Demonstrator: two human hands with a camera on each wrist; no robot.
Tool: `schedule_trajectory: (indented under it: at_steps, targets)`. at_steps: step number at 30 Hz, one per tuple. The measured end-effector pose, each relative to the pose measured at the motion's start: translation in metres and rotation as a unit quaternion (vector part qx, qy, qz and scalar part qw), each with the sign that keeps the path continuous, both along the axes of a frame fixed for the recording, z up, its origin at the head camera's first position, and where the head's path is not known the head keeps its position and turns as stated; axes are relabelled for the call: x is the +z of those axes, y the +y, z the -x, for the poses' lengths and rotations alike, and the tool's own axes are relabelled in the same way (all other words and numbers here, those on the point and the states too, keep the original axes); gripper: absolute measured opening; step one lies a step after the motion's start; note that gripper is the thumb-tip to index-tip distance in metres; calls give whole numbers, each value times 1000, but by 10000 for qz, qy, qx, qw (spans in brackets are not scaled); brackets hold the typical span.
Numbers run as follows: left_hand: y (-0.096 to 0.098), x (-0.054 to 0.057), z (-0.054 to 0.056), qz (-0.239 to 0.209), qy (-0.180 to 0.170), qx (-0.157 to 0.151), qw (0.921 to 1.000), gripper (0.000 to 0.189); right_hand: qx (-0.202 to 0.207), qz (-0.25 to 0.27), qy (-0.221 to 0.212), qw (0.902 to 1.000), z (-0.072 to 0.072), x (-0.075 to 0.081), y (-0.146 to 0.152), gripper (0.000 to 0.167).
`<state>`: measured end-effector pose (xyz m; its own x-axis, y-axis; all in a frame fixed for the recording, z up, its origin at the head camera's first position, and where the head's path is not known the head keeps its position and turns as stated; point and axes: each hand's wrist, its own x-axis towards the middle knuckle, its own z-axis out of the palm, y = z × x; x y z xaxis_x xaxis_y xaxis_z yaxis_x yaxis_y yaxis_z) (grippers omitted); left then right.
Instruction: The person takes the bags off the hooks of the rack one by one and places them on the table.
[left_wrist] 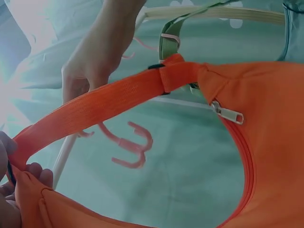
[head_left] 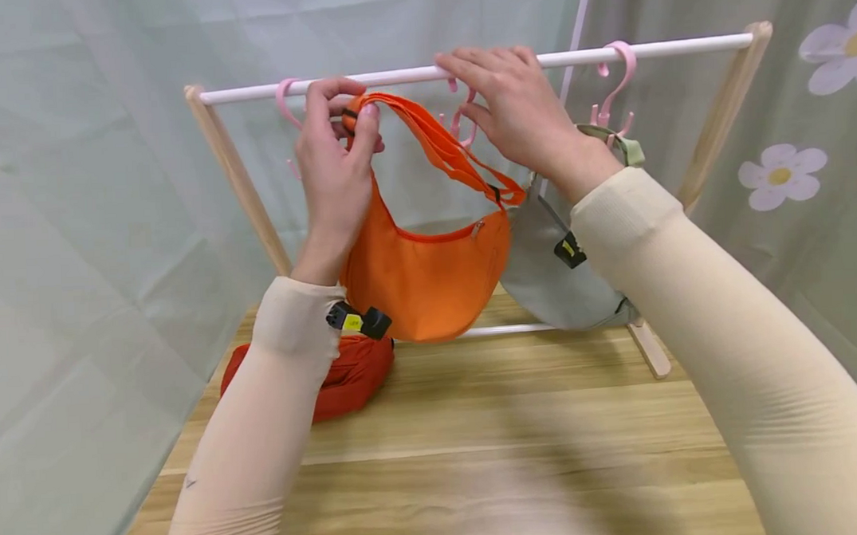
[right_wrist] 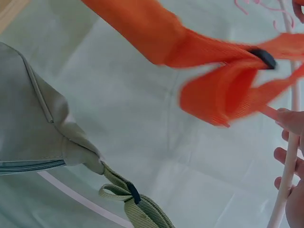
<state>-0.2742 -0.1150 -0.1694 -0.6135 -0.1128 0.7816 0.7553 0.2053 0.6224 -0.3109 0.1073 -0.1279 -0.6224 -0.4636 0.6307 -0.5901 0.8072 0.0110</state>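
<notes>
An orange shoulder bag (head_left: 429, 287) hangs from my left hand (head_left: 334, 172), whose thumb and fingers pinch the left end of its strap (head_left: 423, 132), beside a dark buckle. The strap arches to the right, its far end level with the bag's zipper pull (left_wrist: 230, 114). My right hand (head_left: 514, 96) reaches over the white rail (head_left: 406, 75) and grips a pink hook (left_wrist: 130, 145) at the rail. That hook's lower prongs show behind the orange strap in the left wrist view, bearing nothing. In the right wrist view, right-hand fingers (right_wrist: 294, 166) lie about the rail.
A grey-green bag (head_left: 562, 286) hangs by its green strap from the right pink hook (head_left: 628, 71). Another pink hook (head_left: 283, 102) sits at the rail's left. A folded red bag (head_left: 354, 374) lies on the wooden table (head_left: 444, 450). Wooden posts (head_left: 238, 176) support the rail.
</notes>
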Motion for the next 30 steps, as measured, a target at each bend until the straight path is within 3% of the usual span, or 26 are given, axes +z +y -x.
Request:
schedule_trajectory:
  at_steps: [5,17,20,26,30]
  targets:
    - [-5,-5,1,185,-6,18,9998,22,22,-24,6,10000,-4,-2,4,63]
    - [-18,-14,4,470,30,42,9989,24,472,739,442,9952,-25,-19,22,59]
    - [-19,-15,3,461,-4,33,9989,25,810,1211,722,9867,-33,-29,26,56]
    - [-22,-15,2,507,-37,30,9987,25,1655,2158,1250,9542,-46,-60,31,46]
    - [-24,-15,0,619,-52,78,9980,25,1775,2486,1063,9463,-47,-89,28,40]
